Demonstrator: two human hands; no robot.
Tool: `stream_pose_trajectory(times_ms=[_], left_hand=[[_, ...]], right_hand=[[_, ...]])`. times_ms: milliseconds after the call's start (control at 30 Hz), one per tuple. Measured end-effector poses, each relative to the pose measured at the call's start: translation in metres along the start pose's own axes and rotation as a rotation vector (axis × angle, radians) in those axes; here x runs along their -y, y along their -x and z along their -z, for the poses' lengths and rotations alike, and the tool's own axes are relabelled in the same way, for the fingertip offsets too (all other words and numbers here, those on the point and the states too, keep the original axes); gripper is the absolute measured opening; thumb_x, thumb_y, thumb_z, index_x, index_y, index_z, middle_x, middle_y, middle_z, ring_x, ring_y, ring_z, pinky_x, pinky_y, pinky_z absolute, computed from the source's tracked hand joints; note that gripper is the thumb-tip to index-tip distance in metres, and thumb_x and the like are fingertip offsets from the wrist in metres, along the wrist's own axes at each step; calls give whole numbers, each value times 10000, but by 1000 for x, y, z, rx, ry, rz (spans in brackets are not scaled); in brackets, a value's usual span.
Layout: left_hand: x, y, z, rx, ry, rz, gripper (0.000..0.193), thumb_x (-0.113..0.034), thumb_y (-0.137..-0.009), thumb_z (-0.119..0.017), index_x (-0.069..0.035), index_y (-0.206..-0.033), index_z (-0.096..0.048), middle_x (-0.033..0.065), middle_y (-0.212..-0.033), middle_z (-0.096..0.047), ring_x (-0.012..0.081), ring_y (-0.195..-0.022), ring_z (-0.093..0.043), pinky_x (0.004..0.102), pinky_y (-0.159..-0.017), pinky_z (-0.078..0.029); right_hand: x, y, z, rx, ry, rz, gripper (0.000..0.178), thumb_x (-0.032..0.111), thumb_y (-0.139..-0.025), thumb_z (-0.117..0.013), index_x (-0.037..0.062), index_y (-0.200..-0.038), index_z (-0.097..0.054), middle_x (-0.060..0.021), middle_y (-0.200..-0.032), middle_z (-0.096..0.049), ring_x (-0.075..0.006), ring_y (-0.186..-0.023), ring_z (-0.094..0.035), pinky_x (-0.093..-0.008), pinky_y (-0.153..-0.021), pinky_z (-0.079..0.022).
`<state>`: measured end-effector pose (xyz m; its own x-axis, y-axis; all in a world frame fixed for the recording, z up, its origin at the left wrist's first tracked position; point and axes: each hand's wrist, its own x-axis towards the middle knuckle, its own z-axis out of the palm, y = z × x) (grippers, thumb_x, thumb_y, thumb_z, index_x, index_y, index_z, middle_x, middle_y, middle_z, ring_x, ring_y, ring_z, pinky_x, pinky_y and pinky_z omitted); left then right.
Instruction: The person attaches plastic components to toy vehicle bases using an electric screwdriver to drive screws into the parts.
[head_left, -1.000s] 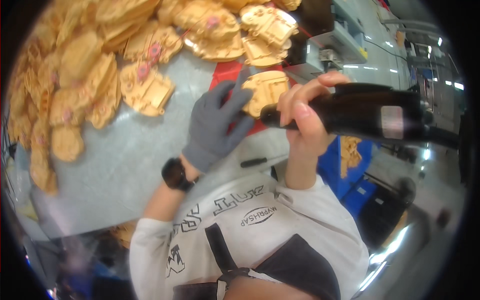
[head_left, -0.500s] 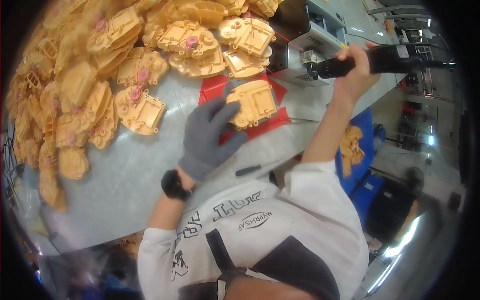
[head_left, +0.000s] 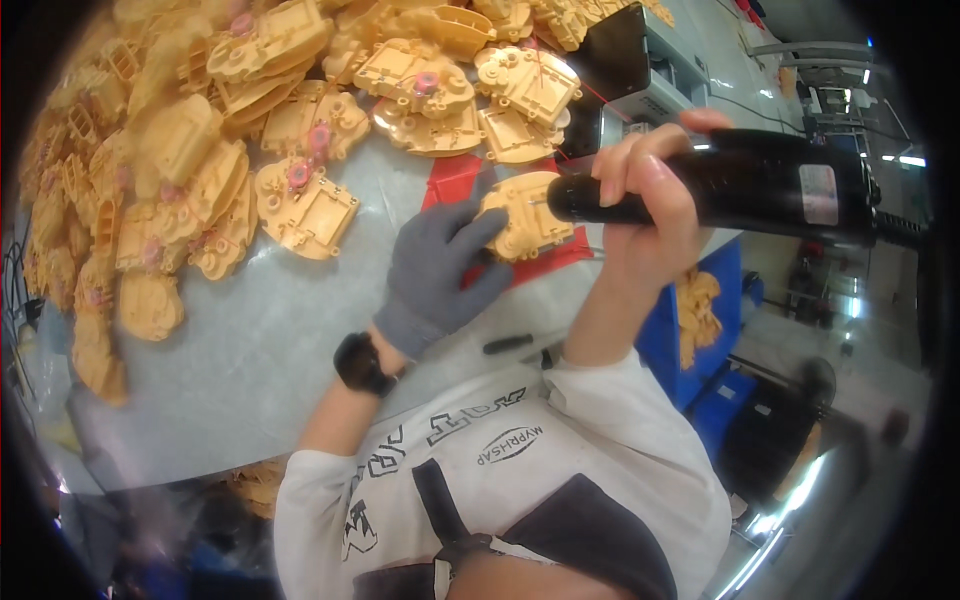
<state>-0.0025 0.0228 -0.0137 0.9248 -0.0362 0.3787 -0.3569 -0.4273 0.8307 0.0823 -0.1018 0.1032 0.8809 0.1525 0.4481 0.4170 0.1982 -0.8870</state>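
Observation:
A yellow plastic housing (head_left: 525,222) with moulded ribs and a shallow rectangular recess lies on the table over red tape (head_left: 452,182). My left hand (head_left: 440,272), in a grey glove, grips its left side between fingers and thumb. Bare, my right hand (head_left: 650,195) is closed around a black electric screwdriver (head_left: 765,185), held almost level. The screwdriver's nose is over the right part of the housing and hides some of it. I cannot tell whether the bit touches the plastic.
Similar yellow housings (head_left: 185,150) are heaped at the left and back, some with pink round parts and red wires. Behind my right hand stands a grey box-shaped machine (head_left: 655,95). A small black tool (head_left: 508,344) lies near the front edge. A blue bin (head_left: 655,335) holds yellow parts.
My right hand has brought the electric screwdriver from the grey machine leftward and nearer, over the housing. My left hand keeps its grip; the view has shifted slightly.

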Motion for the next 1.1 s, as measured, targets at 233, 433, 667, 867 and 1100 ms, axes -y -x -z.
stream_pose_trajectory(times_ms=[233,433,667,867,1100], left_hand=[[5,6,-2,-62,-8,-12,465,-124,-663,-690,-68,-1105,-555,138,-1010,-548,290,-839,-539,374,-741,-425],[5,5,-1,-59,-7,-16,459,-103,-662,-691,-70,-1097,-548,137,-1010,-549,281,-792,-551,368,-734,-424],[9,2,-3,-59,32,-29,456,-72,-662,-681,-67,-1095,-537,146,-1003,-548,280,-749,-553,366,-700,-429],[9,4,-3,-67,29,-14,461,-60,-653,-678,-71,-1090,-533,146,-998,-547,286,-759,-549,369,-677,-435],[8,3,-2,-72,41,-21,484,-61,-653,-672,-77,-1109,-511,152,-988,-543,310,-778,-543,381,-674,-434]], right_hand=[[-13,-4,-13,-48,-115,-56,415,-22,-678,-582,-16,-1051,-402,-86,-618,-532,-134,-495,-509,-244,-522,-437],[-20,-5,-14,-31,-39,-52,404,-40,-683,-580,-11,-1045,-403,-93,-628,-545,-132,-506,-521,-239,-525,-440],[-19,-4,-13,-7,34,-58,370,-10,-718,-498,0,-1074,-396,-89,-640,-481,-180,-510,-470,-325,-573,-423],[-22,-2,-14,3,70,-65,380,-14,-719,-496,24,-1081,-391,-85,-640,-471,-180,-507,-457,-329,-569,-411],[-23,-4,-15,44,-8,-57,377,-18,-721,-499,28,-1080,-394,-89,-658,-480,-182,-513,-461,-323,-567,-407]])
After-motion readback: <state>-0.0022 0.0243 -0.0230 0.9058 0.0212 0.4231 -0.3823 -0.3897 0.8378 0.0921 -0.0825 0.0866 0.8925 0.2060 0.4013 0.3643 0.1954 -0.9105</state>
